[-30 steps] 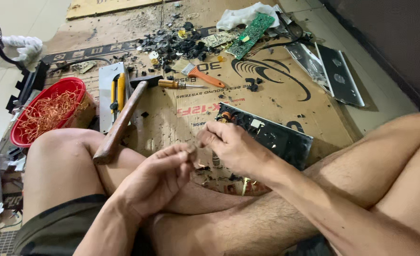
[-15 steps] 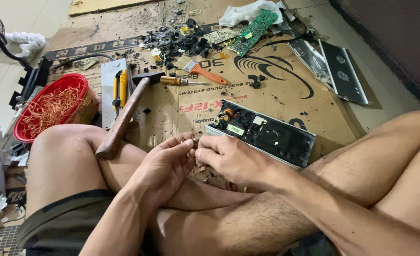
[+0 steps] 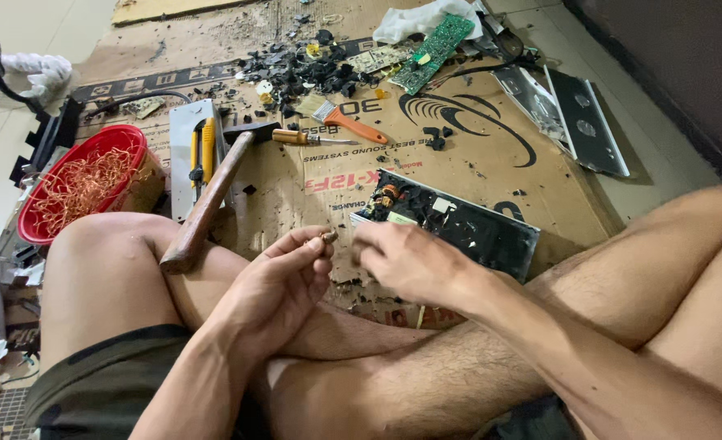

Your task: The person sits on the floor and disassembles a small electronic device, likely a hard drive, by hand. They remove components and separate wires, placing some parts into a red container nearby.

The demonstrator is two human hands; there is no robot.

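A small brownish part (image 3: pixel 328 236) sits pinched at the fingertips of the left hand (image 3: pixel 283 281), held just in front of the black circuit board (image 3: pixel 450 224), and that board is the landmark here. The right hand (image 3: pixel 401 261) is curled with fingers together just beside the part, at the board's near edge; whether it grips anything I cannot tell. The board lies on the cardboard sheet (image 3: pixel 491 155) with parts mounted on it yet, so by my reading the stripping is underway, not finished. Left of the board, a hammer (image 3: pixel 210 200) leans across the knee; further left a red bowl (image 3: pixel 84 183) already holds a heap of copper wire. Beyond the board, a pile of black scraps (image 3: pixel 296 69), a green circuit board (image 3: pixel 432 42) and an orange-handled brush (image 3: pixel 344 122) wait
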